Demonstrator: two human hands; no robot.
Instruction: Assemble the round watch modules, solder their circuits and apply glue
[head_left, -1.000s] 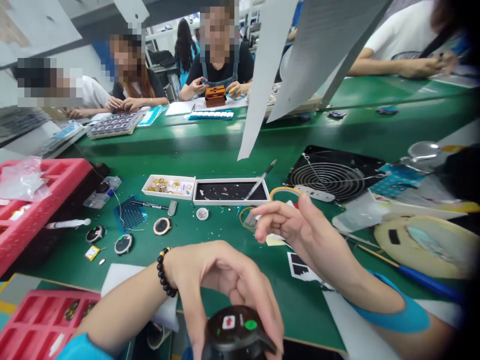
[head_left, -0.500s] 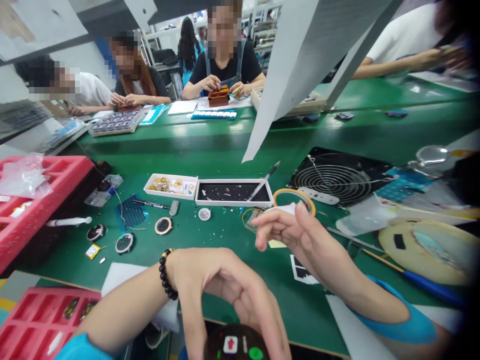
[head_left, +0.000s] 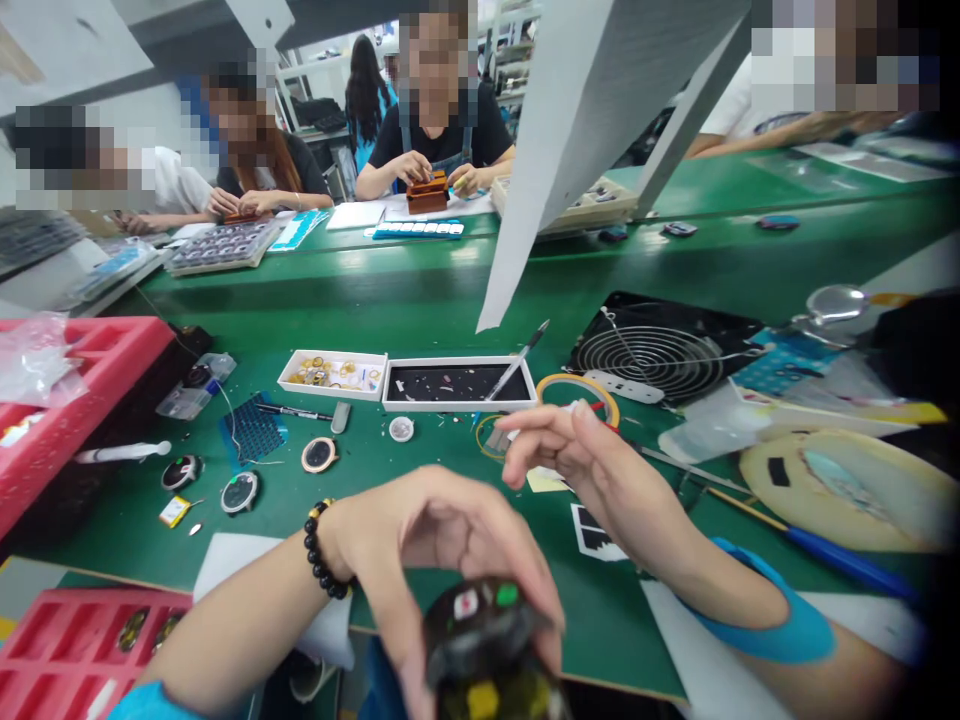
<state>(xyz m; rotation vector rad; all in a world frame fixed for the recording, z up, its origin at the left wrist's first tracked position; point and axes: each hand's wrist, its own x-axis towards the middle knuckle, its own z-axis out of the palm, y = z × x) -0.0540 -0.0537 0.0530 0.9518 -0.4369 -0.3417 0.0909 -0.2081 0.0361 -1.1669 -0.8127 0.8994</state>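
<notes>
The left hand [head_left: 442, 560] arches low near the bottom edge, wrist bent, fingers curled downward and closed in a grip, its forearm coming in from the lower left. The right hand [head_left: 577, 450] hovers farther out, fingers loosely bent and pointing left, forearm stretching back to the lower right

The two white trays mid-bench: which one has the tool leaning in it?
The right tray, the longer one with the black floor. A tool leans over its right end. The left tray holds only gold rings.
</notes>
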